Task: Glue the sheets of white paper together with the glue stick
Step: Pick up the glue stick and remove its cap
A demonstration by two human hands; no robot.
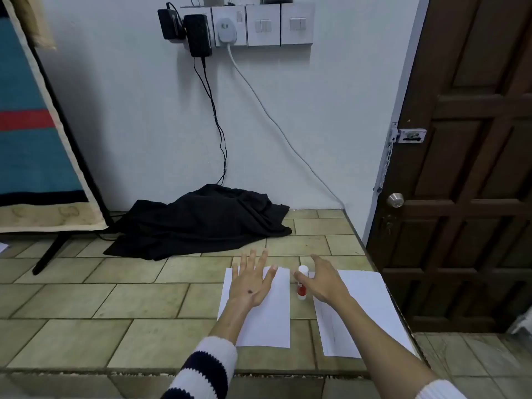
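Striped sleeve (205,367) lower centre; left hand (251,280) lies flat, fingers straight, steadying left sheet (266,321); right hand (322,279), fingers relaxed, reaches glue stick (302,283), apparently ungrasped, beside right sheet (365,300).

The floor (115,298) is laid with greenish-beige rectangular tiles and forms a raised step at its near and right edges. The pale wall (129,110) carries a row of sockets and switches (263,24), with two black adapters (187,31) and a white plug (226,31) whose cables run down toward a black cloth (201,220) heaped at the wall's base. A dark brown panelled door (466,168) with a round knob (395,200) stands at right, and a blue-and-red rug (28,125) leans at left.
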